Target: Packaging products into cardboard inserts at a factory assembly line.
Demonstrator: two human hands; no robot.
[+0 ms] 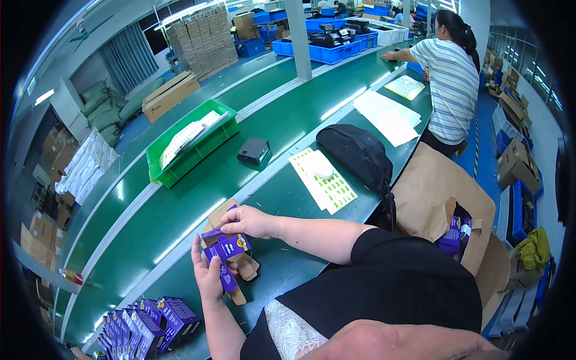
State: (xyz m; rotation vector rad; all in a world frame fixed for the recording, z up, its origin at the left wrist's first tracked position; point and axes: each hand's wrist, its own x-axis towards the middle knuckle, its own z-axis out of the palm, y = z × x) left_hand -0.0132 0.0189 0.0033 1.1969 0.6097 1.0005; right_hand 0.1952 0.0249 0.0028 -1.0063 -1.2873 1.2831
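A purple printed carton (225, 249) with a yellow round mark stands out in front of me, its flaps unfolded. My left hand (208, 276) grips its left side, thumb pressed on the front panel. Coming from the right, my right hand (251, 222) pinches a narrow purple flap at the carton's upper edge. Beneath and behind the carton, brown cardboard pieces (246, 267) lie on the green bench; how they join the carton is partly hidden. Several purple cartons (147, 327) stand in a leaning row at the lower left.
A black box (254, 151) sits on the green belt beyond my hands, beside a green bin (195, 141) of papers. To the right are a label sheet (333, 191) under a white round object, a black bag (355, 153), a brown carton (447, 180), and a person (447, 84) in stripes.
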